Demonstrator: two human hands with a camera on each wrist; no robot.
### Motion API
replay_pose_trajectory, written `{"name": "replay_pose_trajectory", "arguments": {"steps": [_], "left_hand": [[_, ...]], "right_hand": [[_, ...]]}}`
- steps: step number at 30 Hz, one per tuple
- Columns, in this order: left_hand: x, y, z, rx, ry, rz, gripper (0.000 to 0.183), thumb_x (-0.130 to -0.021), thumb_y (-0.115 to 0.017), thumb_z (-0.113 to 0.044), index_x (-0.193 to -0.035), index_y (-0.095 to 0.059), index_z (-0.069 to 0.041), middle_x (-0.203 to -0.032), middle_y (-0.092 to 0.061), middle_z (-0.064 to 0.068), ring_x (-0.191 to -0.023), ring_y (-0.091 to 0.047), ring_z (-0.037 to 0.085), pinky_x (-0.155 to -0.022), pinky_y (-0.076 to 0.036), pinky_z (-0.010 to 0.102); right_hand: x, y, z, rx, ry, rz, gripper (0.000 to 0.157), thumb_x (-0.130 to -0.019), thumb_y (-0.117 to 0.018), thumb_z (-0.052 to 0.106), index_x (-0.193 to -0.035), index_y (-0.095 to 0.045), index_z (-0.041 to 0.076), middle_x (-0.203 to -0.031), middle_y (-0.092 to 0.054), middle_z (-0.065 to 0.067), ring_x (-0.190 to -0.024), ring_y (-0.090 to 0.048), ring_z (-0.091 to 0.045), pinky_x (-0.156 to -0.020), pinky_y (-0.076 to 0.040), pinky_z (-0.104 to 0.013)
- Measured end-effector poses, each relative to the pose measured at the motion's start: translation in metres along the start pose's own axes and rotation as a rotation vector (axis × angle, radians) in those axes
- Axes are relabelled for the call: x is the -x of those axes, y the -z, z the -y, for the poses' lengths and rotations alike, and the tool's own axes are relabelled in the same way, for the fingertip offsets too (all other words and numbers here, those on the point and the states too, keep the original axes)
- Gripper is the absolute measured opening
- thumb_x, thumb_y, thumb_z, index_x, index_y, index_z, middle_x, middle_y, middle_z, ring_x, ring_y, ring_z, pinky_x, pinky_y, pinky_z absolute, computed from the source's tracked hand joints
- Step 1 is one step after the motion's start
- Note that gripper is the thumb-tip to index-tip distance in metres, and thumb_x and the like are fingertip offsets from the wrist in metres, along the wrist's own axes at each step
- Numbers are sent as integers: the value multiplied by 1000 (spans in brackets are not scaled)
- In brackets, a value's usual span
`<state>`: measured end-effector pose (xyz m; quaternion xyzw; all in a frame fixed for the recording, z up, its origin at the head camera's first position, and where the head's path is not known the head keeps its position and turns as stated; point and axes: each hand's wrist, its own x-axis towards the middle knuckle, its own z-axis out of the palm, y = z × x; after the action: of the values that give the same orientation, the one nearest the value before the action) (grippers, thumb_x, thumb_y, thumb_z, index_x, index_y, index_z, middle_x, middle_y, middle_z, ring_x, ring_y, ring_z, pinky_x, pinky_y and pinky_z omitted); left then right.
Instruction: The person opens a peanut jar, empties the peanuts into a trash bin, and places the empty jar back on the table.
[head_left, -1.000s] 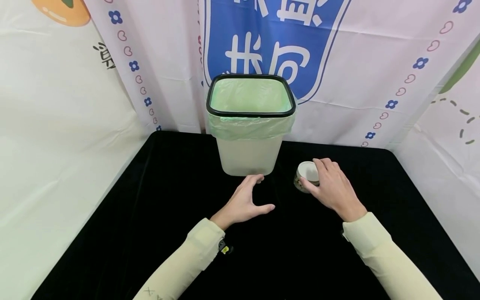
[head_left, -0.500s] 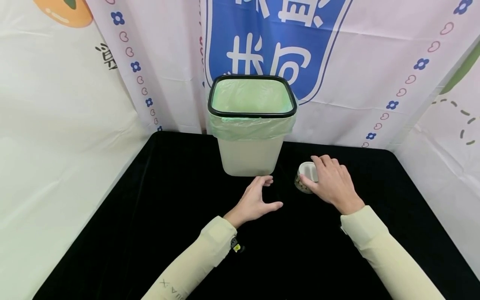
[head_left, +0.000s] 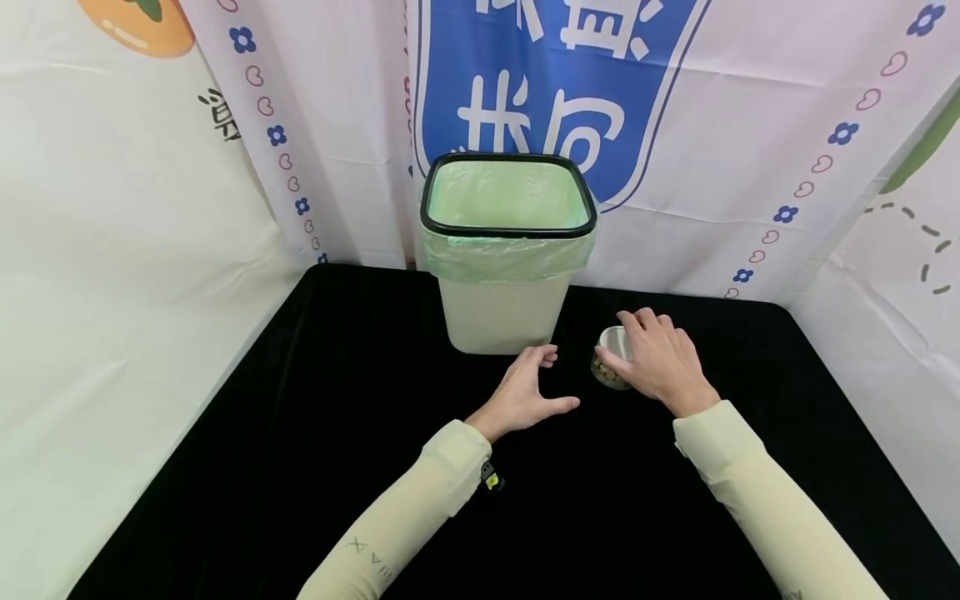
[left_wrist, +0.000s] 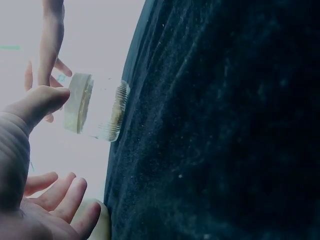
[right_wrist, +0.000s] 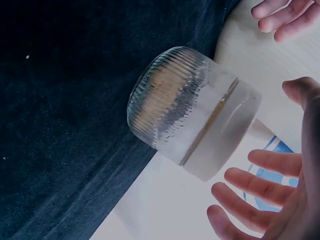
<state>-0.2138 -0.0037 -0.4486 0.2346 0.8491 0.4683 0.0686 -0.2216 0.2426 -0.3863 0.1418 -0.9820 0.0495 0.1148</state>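
A small clear glass jar (head_left: 609, 373) with a pale lid stands upright on the black cloth, right of the bin. Ribbing runs round its lower part, and brownish contents lie at the bottom (right_wrist: 160, 100). My right hand (head_left: 663, 362) hovers at the lid (right_wrist: 227, 132), thumb and fingers spread; the right wrist view shows a gap between fingers and lid. My left hand (head_left: 522, 398) is to the left of the jar, thumb and fingers apart, holding nothing. In the left wrist view the jar (left_wrist: 97, 107) appears beyond the left thumb.
A white waste bin (head_left: 502, 312) with a black rim and a green liner bag stands at the back of the black-covered table (head_left: 360, 400). Printed white curtains (head_left: 735, 150) enclose the back and both sides.
My left hand has moved to the right, closer to the jar. The right hand has shifted slightly left over the jar's lid. The jar itself stays in place.
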Motion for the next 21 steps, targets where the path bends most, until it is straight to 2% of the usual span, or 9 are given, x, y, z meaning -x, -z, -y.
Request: {"name": "replay_pose_trajectory", "arguments": {"steps": [10, 21], "left_hand": [[-14, -12, 0, -27, 35, 13, 87, -92, -81, -37, -160, -38, -5, -154, -52, 12, -140, -54, 29, -117, -47, 46], [-26, -21, 0, -35, 49, 39, 88, -93, -81, -38, -161, -36, -6, -156, -50, 11, -142, -53, 27, -118, -47, 44]], "right_hand": [[-7, -11, -4, -22, -12, 56, 77, -102, -57, 62, -148, -54, 0, -138, -58, -29, -117, -59, -52, -86, -56, -64], [-12, -20, -4, -38, -32, 94, 78, -100, -57, 63, -147, -55, 1, -139, -58, -27, -119, -58, -49, -85, -57, -62]]}}
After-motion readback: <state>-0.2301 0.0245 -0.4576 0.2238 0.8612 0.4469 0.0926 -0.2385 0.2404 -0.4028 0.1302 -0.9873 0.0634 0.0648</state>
